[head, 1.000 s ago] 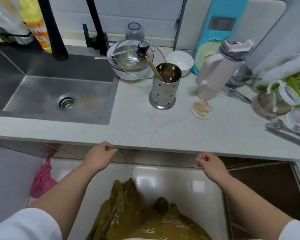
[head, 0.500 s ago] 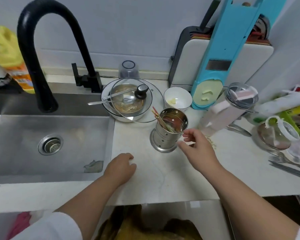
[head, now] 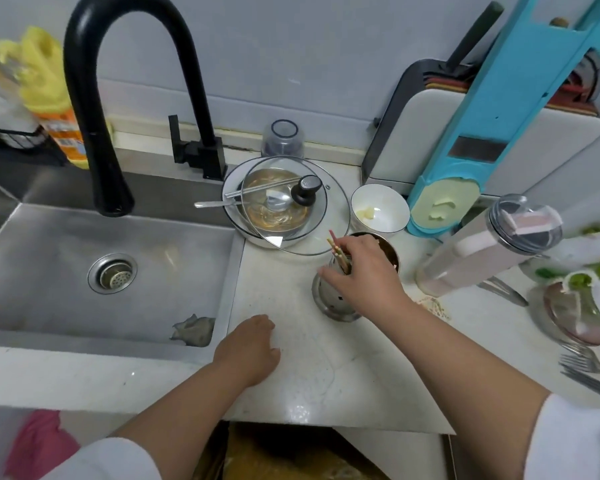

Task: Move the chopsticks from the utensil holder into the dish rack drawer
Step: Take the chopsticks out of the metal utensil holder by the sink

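Observation:
A perforated steel utensil holder (head: 329, 299) stands on the white counter, right of the sink. Several wooden chopsticks (head: 338, 252) with reddish tips lean out of its left side. My right hand (head: 362, 271) covers the holder's mouth, its fingers closed around the chopsticks where they leave the rim. My left hand (head: 248, 346) rests loosely curled on the counter near the sink's edge, holding nothing. No dish rack drawer is in view.
A steel sink (head: 94, 271) with a black tap (head: 94, 109) lies to the left. Behind the holder sit a lidded pan (head: 284, 206) and a white bowl (head: 380, 209). A tumbler (head: 485, 244), a blue slicer (head: 465, 161), jars and forks (head: 589, 368) crowd the right.
My right hand has moved from beside the holder onto its top and closed on the chopsticks. My left hand has stayed on the counter. A second ago both hands were below the counter edge.

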